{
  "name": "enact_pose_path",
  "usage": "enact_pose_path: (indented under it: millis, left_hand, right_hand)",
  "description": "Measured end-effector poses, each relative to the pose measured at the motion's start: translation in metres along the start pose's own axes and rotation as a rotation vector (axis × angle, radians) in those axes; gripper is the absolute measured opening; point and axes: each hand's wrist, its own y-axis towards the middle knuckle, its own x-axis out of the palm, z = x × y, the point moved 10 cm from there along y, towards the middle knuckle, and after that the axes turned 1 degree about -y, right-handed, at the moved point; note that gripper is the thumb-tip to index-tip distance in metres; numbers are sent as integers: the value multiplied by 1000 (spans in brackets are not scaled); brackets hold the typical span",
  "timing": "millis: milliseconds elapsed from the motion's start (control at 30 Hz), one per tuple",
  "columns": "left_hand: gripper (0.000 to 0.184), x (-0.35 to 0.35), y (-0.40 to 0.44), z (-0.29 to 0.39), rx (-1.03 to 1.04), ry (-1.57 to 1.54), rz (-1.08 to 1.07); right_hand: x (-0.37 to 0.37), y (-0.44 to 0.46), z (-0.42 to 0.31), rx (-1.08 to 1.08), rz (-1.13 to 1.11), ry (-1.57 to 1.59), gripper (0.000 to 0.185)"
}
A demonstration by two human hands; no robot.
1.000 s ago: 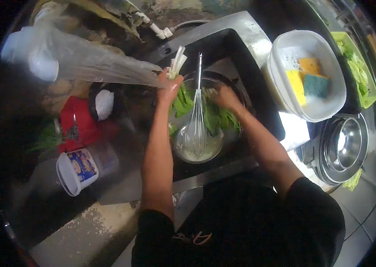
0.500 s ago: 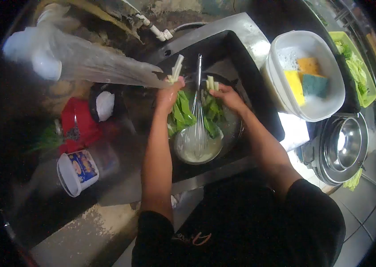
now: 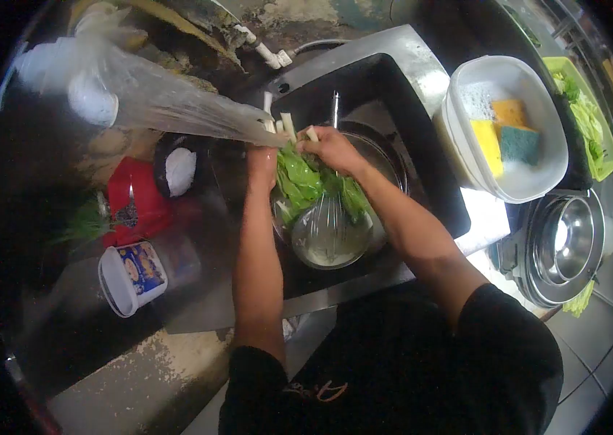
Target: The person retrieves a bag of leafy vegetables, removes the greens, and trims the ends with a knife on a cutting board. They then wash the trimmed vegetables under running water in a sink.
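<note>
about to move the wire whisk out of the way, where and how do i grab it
Take the whisk by its upper handle, probably from above right: that slim end points away from the wearer, past the right hand, while pale stems stand to its left and its wires sit in the bowl.

On the left hand (image 3: 261, 168), we lose some fingers behind the plastic bag (image 3: 176, 101). Beside its fingers (image 3: 311, 147), the right hand (image 3: 337, 152) hides part of the whisk (image 3: 330, 228) (handle tip showing); well below them, we cannot read the shirt (image 3: 401, 355) lettering (image 3: 332, 392).
</note>
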Motion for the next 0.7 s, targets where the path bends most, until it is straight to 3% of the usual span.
enact_pose_path:
  millis: [100, 233, 333, 400, 500, 600, 700]
  left_hand:
    - [31, 9, -13, 27, 100, 266, -38]
    - [29, 15, -10, 13, 11, -35, -90]
    - [27, 26, -23, 27, -66, -212, -110]
    - [27, 32, -26, 33, -78, -236, -143]
    - [29, 40, -18, 16, -109, -134, -283]
    - [27, 58, -28, 27, -64, 226, -337]
    - [30, 53, -27, 20, -116, 226, -293]
  right_hand:
    - [6, -2, -13, 17, -21, -16, 30]
    - [5, -1, -28, -134, 3, -26, 28]
    - [-3, -16, -27, 55, -69, -30, 28]
    - [-5, -7, -1, -16, -133, -143, 31]
    - [-19, -13, -8, 20, -56, -223, 30]
    - [-31, -20, -19, 42, 44, -176, 31]
    - [-33, -8, -10, -3, 26, -56, 31]
